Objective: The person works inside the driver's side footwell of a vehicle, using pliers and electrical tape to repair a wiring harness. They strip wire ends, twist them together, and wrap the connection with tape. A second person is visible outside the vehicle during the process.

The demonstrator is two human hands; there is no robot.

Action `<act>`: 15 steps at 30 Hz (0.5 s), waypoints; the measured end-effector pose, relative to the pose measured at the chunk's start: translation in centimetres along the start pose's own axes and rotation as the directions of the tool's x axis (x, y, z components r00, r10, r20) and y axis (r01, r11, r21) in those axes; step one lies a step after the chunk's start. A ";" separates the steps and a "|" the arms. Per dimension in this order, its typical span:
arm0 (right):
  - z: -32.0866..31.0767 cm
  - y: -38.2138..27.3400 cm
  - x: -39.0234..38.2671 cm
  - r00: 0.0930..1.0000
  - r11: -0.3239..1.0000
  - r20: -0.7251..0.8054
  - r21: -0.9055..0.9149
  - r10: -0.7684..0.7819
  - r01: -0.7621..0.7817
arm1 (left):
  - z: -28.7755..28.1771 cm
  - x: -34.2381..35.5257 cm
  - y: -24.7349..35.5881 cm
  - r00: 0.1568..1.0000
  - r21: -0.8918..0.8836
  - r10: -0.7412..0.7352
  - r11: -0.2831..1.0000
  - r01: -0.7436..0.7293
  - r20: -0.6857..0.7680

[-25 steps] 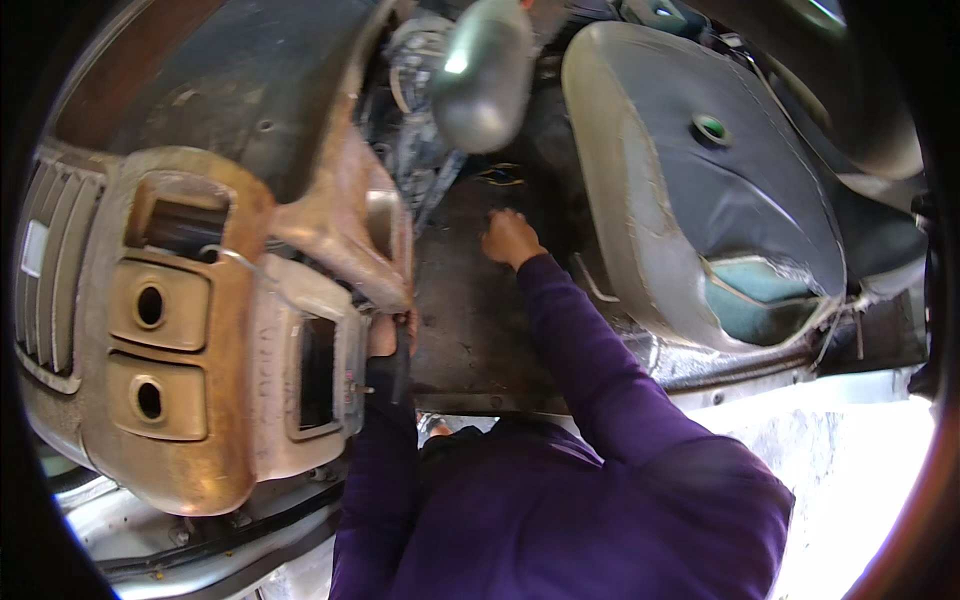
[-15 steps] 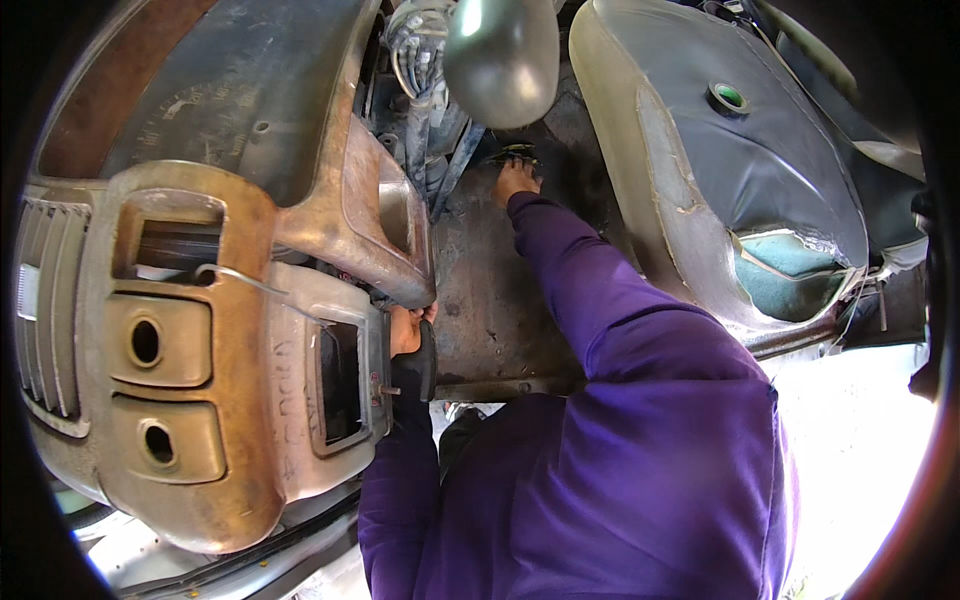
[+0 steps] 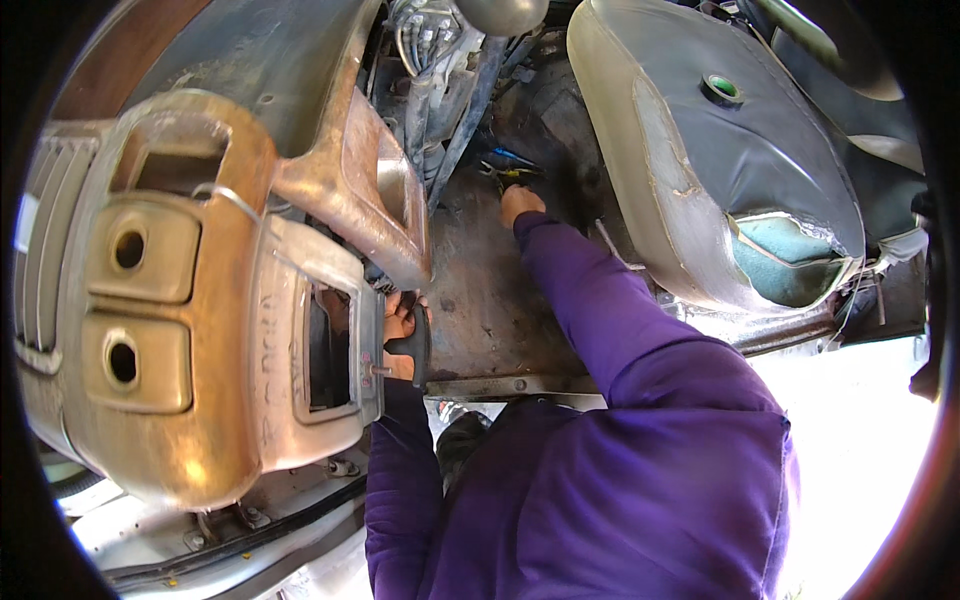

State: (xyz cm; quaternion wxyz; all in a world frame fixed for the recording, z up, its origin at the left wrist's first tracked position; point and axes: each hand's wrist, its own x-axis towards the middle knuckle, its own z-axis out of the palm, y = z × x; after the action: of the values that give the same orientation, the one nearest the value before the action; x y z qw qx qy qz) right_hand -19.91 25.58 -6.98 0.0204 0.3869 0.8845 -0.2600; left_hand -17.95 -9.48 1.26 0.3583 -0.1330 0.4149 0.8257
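Observation:
My right hand [image 3: 522, 204] reaches far forward over the metal floor [image 3: 475, 300]. It is closed on what look like yellow-handled pliers [image 3: 508, 182]; the palm side is hidden. A slim blue tool [image 3: 514, 157] lies just beyond. My left hand [image 3: 399, 318] is at the lower corner of the worn brown dashboard [image 3: 230, 430], with fingers curled beside a black handle [image 3: 420, 350]. The handle and the panel edge hide part of this hand, and whatever its fingers hold cannot be made out.
On the right stands a torn dark seat [image 3: 770, 170] with a green-cored roll of tape [image 3: 723, 89] on it. Wires [image 3: 425, 40] and a metal bar [image 3: 470, 120] come down at the far middle. A metal sill [image 3: 510, 386] crosses the near floor edge.
My right hand has drawn back toward me with the yellow-handled pliers, and the blue tool now shows. My left fingers have curled in by the dashboard corner. The view has shifted.

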 end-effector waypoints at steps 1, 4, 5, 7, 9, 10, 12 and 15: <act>0.0 0.1 -0.9 0.999 1.000 -0.042 0.015 0.004 -0.004 | -0.2 0.0 -0.2 0.999 0.043 0.035 0.998 -0.036 0.023; -0.2 0.9 -4.9 0.993 0.987 -0.117 0.159 0.031 -0.012 | -0.8 -0.6 -1.3 0.978 0.008 0.006 1.000 -0.008 0.206; -0.6 1.5 -6.5 0.987 0.973 -0.157 0.232 0.032 0.005 | -1.0 -1.0 -1.5 0.968 0.021 0.043 0.999 -0.050 0.246; -1.4 3.1 -9.9 0.971 0.920 -0.235 0.368 -0.045 0.132 | -0.7 -1.9 -2.6 0.981 0.166 0.101 0.978 -0.129 0.168; -1.8 4.2 -14.0 0.948 0.803 -0.311 0.548 -0.066 0.236 | 0.3 -2.8 -3.4 0.979 0.152 -0.038 0.988 0.007 0.202; -2.1 4.6 -16.0 0.959 0.740 -0.264 0.625 -0.101 0.250 | 1.0 -3.3 -3.7 0.982 0.275 -0.069 0.961 0.019 0.173; -3.0 5.2 -20.4 0.984 0.636 -0.094 0.753 -0.149 0.168 | 3.4 -4.0 -4.7 0.992 0.407 -0.109 0.910 0.076 0.058; -4.2 4.1 -26.8 0.929 0.563 -0.125 0.765 -0.348 0.314 | 7.1 -5.3 -6.6 0.997 0.499 -0.079 0.864 0.075 -0.014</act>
State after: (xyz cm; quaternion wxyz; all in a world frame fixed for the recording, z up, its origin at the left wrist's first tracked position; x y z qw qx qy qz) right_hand 2.44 11.83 1.17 -0.1787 0.1800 0.7423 -0.6202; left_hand -8.99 -3.82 4.49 0.4144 -0.0498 0.6072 0.6761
